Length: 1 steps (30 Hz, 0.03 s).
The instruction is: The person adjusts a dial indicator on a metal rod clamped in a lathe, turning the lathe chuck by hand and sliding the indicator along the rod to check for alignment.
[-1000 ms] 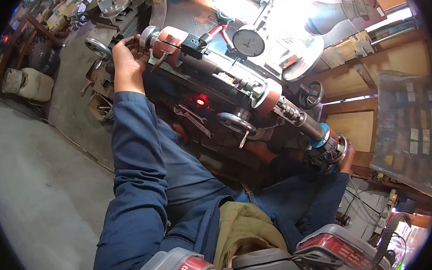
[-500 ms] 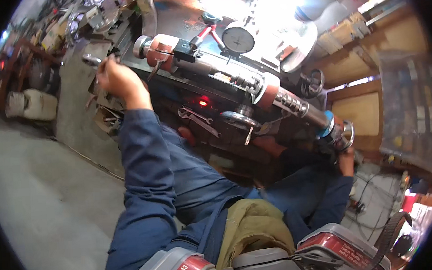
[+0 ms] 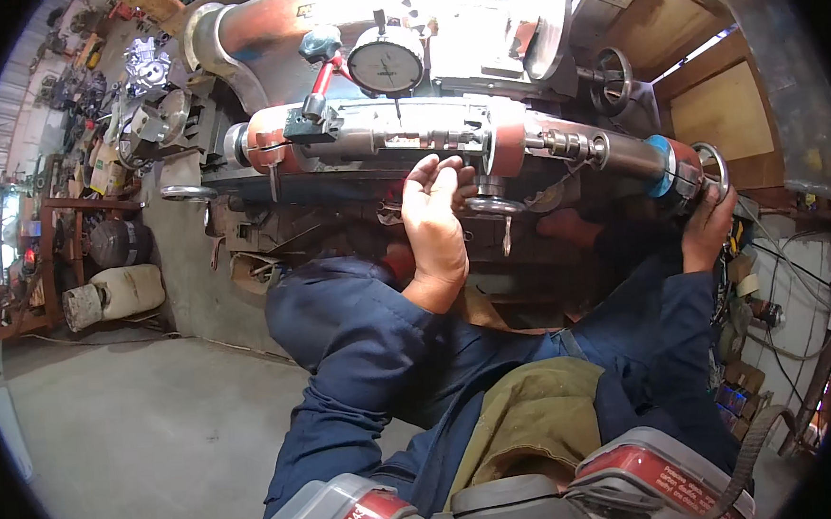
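Observation:
My left hand (image 3: pixel 436 230) is raised just in front of a metal shaft (image 3: pixel 427 141) with lobes, which is mounted lengthwise on a machine. Its fingers are loosely bent and partly apart, with nothing visible in them. I cannot tell whether the fingertips touch the shaft. Above the shaft stands a round dial gauge (image 3: pixel 387 66), held by a red jointed arm (image 3: pixel 321 86) on a black base (image 3: pixel 310 128). At the machine's right end, my right hand (image 3: pixel 709 227) is closed on the rim of a chrome handwheel (image 3: pixel 711 167).
A second handwheel (image 3: pixel 494 205) with a crank handle sticks out right of my left hand. Another handwheel (image 3: pixel 189 192) is at the machine's left end. A large grinding wheel housing (image 3: pixel 539 24) rises behind the shaft. A pale plastic jerrycan (image 3: pixel 127 291) lies on the floor at left.
My left hand has left the far-left handwheel and moved right to the front of the shaft. My right hand stays at the right handwheel. The head view has swung, shifting the scene.

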Available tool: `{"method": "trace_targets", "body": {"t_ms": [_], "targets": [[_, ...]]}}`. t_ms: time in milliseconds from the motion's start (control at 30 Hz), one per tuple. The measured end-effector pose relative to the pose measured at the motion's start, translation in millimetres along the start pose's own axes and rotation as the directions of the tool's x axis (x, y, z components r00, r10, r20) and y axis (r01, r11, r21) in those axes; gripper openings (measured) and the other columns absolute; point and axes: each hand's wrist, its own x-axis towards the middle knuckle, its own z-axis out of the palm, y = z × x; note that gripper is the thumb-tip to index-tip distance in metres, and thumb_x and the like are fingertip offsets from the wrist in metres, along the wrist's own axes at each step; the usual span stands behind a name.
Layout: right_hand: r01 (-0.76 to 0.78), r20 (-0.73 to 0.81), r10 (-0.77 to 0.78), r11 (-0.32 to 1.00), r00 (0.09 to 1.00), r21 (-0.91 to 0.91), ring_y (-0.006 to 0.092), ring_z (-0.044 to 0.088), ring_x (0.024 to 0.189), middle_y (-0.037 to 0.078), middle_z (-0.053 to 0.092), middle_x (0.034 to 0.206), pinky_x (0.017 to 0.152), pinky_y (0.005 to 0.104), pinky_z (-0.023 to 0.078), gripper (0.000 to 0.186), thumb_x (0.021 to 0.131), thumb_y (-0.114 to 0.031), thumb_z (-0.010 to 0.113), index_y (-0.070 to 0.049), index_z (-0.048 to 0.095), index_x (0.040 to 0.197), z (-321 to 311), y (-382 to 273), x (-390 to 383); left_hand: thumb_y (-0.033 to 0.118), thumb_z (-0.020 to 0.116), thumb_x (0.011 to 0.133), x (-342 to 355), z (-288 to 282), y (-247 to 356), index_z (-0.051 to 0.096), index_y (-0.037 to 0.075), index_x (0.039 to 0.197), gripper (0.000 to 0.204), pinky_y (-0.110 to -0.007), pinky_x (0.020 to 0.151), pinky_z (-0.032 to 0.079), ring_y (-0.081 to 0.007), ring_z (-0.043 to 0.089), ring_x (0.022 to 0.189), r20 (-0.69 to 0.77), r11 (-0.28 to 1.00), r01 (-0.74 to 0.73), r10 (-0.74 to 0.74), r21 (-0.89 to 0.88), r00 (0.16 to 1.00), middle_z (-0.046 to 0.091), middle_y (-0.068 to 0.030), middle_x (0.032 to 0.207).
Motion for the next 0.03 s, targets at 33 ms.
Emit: {"method": "trace_targets", "body": {"t_ms": [33], "targets": [[-0.014,0.037,0.014,1.0,0.999,-0.003,0.0403,0.062,0.102,0.028,0.061,0.11,0.084,0.0448,0.046,0.051,0.101,-0.045,0.041,-0.001,0.045,0.126,-2.5,3.1,2.2,0.01,0.055,0.095,1.1,2.0,0.9,0.042,0.001,0.126,0.035,-0.04,0.088,0.049,-0.0275,0.059,0.102,0.012,1.0,-0.01,0.01,0.022,1.0,0.057,-0.0152,0.113]]}}
